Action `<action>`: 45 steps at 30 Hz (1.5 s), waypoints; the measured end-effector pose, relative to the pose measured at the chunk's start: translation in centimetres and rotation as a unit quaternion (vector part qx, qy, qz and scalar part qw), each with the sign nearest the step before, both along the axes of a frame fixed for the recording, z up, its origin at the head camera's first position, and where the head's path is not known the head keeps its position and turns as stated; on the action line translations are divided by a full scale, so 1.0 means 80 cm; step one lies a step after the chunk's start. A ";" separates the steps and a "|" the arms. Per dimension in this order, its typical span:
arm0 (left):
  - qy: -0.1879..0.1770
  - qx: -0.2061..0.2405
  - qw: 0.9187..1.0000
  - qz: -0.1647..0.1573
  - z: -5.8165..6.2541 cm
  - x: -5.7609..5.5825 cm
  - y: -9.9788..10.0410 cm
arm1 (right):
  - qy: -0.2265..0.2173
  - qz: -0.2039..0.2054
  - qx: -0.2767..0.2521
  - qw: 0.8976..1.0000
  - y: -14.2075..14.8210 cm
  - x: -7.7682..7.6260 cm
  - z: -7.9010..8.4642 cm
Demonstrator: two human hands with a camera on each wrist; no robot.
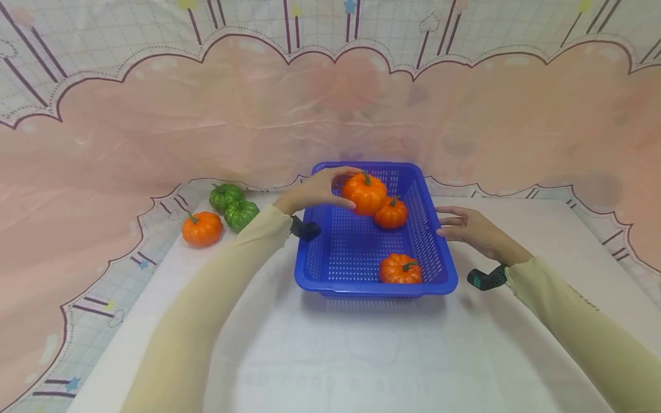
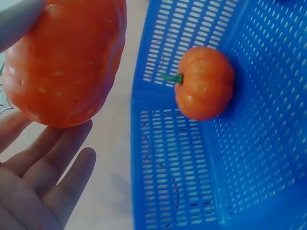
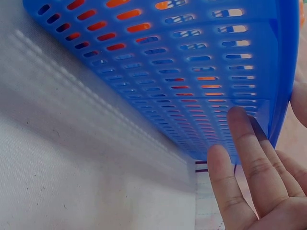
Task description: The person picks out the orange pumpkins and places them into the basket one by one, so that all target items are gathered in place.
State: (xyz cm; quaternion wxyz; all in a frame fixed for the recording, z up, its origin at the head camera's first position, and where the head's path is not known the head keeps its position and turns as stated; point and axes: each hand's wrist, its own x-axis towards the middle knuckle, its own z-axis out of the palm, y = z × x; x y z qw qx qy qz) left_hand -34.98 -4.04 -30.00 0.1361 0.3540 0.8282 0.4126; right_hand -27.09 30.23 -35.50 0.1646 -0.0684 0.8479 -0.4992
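Observation:
My left hand grips an orange toy pumpkin with a green stem, thumb and fingers around its sides, above the blue plastic basket. In the left wrist view that pumpkin fills the upper left corner. Two more orange pumpkins lie inside the basket: one toward the back right, partly behind the held one, and one at the front right. At the basket's right side, my right hand holds nothing; its fingers extend along the outer perforated wall, thumb close to the rim.
Left of the basket, two green pumpkins and an orange pumpkin sit together on the white tabletop. A pink and white patterned cloth hangs behind the table. Dark wrist cameras are strapped to both wrists.

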 end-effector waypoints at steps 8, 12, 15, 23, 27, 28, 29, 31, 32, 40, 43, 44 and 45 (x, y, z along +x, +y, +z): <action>0.013 0.009 1.000 -0.014 -0.009 -0.003 0.024 | 0.007 0.000 -0.001 1.000 0.001 0.001 0.000; 0.007 0.008 1.000 -0.020 -0.014 -0.002 0.035 | 0.008 -0.002 0.000 1.000 0.001 0.001 -0.001; 0.004 0.005 1.000 -0.021 -0.017 -0.002 0.041 | 0.009 -0.003 0.005 1.000 0.000 0.001 -0.002; -0.007 -0.004 1.000 -0.022 -0.026 -0.004 0.056 | 0.010 -0.001 0.012 1.000 0.000 0.001 -0.002; -0.009 -0.018 0.999 -0.025 -0.031 -0.006 0.063 | 0.009 -0.001 0.012 1.000 0.000 0.000 -0.001; -0.008 -0.020 0.999 -0.026 -0.033 -0.006 0.065 | 0.009 -0.001 0.011 1.000 0.000 0.000 -0.001; -0.006 -0.021 0.999 -0.026 -0.034 -0.007 0.066 | 0.009 0.000 0.010 1.000 0.000 0.000 -0.001; -0.003 -0.022 0.999 -0.030 -0.037 -0.007 0.068 | 0.009 0.000 0.009 1.000 0.000 0.000 -0.001; -0.003 -0.022 0.999 -0.032 -0.038 -0.008 0.069 | 0.010 0.000 0.009 1.000 0.000 0.000 -0.001; -0.012 -0.040 0.998 -0.048 -0.046 -0.010 0.078 | 0.011 0.003 0.007 1.000 0.002 -0.001 0.000; -0.014 -0.053 0.997 -0.049 -0.049 -0.010 0.081 | 0.013 0.003 0.009 1.000 0.001 0.000 0.001; -0.015 -0.056 0.997 -0.049 -0.050 -0.009 0.081 | 0.012 0.003 0.009 1.000 0.001 0.000 0.001; -0.015 -0.060 0.997 -0.050 -0.051 -0.009 0.083 | 0.012 0.002 0.009 1.000 0.001 0.001 0.001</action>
